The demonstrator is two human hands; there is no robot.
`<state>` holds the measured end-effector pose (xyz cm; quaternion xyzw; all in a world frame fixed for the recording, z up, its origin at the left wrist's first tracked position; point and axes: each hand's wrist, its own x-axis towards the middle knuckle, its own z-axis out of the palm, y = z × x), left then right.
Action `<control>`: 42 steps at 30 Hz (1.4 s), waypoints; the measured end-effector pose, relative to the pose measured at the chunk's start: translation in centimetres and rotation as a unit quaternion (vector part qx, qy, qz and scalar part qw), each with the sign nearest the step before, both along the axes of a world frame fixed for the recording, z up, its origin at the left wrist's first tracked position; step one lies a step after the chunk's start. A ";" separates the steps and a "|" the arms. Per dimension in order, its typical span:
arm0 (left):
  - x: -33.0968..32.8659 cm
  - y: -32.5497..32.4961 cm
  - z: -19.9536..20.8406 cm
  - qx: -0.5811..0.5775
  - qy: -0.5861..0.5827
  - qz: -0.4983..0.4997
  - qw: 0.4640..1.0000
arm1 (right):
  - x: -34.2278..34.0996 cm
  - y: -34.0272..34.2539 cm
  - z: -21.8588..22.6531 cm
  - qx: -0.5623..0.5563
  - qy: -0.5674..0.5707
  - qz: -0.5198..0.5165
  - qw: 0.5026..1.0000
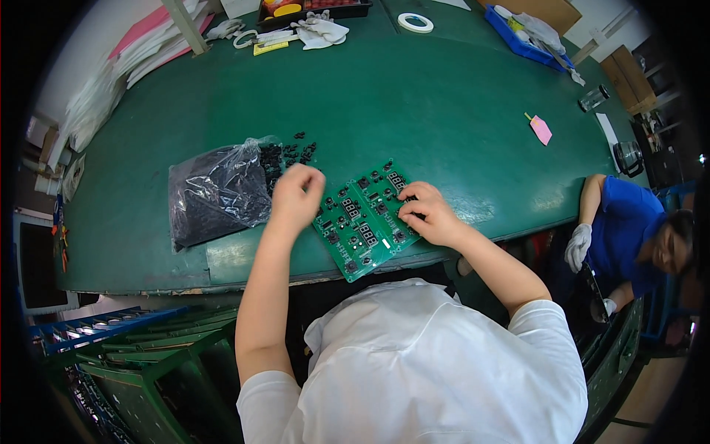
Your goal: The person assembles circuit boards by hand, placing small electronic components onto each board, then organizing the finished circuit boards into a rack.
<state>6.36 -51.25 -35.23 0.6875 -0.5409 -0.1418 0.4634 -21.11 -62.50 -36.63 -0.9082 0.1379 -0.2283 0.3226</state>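
A circuit board [370,216] is lying near on the green table [370,96]. Left hand [298,194] and right hand [430,214] are curling, fingertips partly hiding; I cannot tell if they're pinching anything.

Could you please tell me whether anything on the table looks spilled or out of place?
Yes: small black parts lie scattered on the table by the bag's right end, looking spilled, though perhaps tipped out deliberately.

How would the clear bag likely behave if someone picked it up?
The bag would probably sag and shift, since its thin plastic is wrinkled. It might spill, as small black parts lie loose by its right end. Its bulky dark fill suggests some weight, though that is a guess.
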 end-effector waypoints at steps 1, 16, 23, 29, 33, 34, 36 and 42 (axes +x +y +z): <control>1.5 -0.6 -1.0 0.021 0.011 0.046 0.999 | 0.3 0.4 -0.1 -0.025 0.002 -0.006 1.000; 1.6 -4.5 -2.6 0.288 -0.175 0.033 0.941 | 0.6 1.3 0.4 -0.095 0.002 -0.064 0.993; 0.2 -4.5 -2.2 0.190 -0.186 0.043 0.963 | 0.9 2.2 1.0 -0.244 0.056 -0.058 0.966; -6.7 -4.3 0.6 0.070 -0.074 -0.158 0.982 | -1.4 0.7 -0.5 -0.066 -0.069 -0.094 0.991; -10.7 -4.0 1.0 0.100 -0.101 -0.244 0.959 | -4.3 -0.3 -1.7 0.067 -0.135 -0.259 0.954; -11.1 -4.1 1.0 0.114 -0.132 -0.260 0.950 | -4.9 -0.2 -2.1 0.084 -0.140 -0.268 0.949; -11.3 -4.2 0.2 0.104 -0.185 -0.252 0.944 | -5.6 0.1 -2.6 0.094 -0.132 -0.268 0.950; -11.8 -4.3 -0.4 0.100 -0.251 -0.240 0.932 | -5.7 0.1 -3.3 0.134 -0.136 -0.265 0.945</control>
